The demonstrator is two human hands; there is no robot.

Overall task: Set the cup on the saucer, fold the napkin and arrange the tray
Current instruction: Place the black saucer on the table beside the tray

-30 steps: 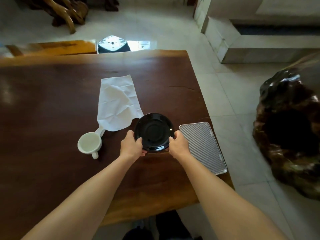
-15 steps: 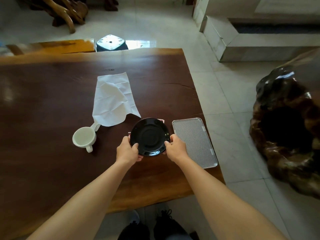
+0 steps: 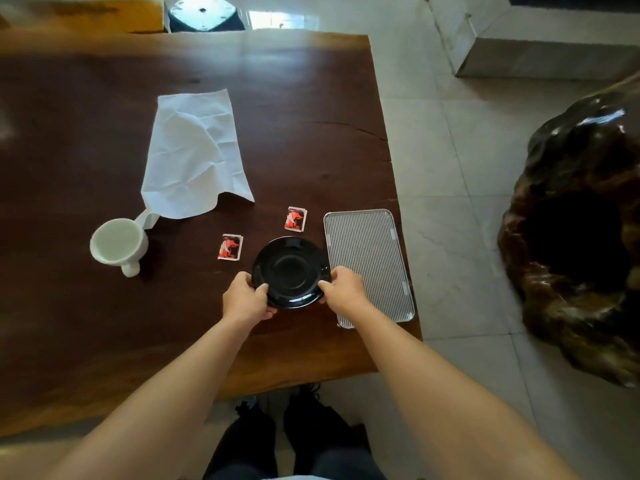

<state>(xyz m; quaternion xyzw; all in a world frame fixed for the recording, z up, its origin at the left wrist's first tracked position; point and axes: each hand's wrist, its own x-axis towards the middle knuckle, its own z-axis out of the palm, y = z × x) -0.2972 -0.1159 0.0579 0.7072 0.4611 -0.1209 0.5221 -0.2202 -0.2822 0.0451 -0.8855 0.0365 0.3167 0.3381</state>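
Note:
A black saucer (image 3: 289, 270) is held between both hands just above the dark wooden table (image 3: 86, 323). My left hand (image 3: 244, 299) grips its left rim and my right hand (image 3: 344, 289) grips its right rim. The saucer's right edge reaches the left side of the ribbed silver tray (image 3: 374, 251). A white cup (image 3: 119, 244) stands upright at the left, handle toward me. A crumpled white napkin (image 3: 194, 157) lies unfolded behind the cup, one corner touching it.
Two small red-and-white sachets lie on the table, one (image 3: 230, 247) left of the saucer, the other (image 3: 295, 219) behind it. The tray sits at the table's right edge. A large dark carved wooden piece (image 3: 581, 237) stands on the tiled floor to the right.
Both hands have drawn the saucer toward me and to the right, next to the tray. Two sachets that it covered now show on the table.

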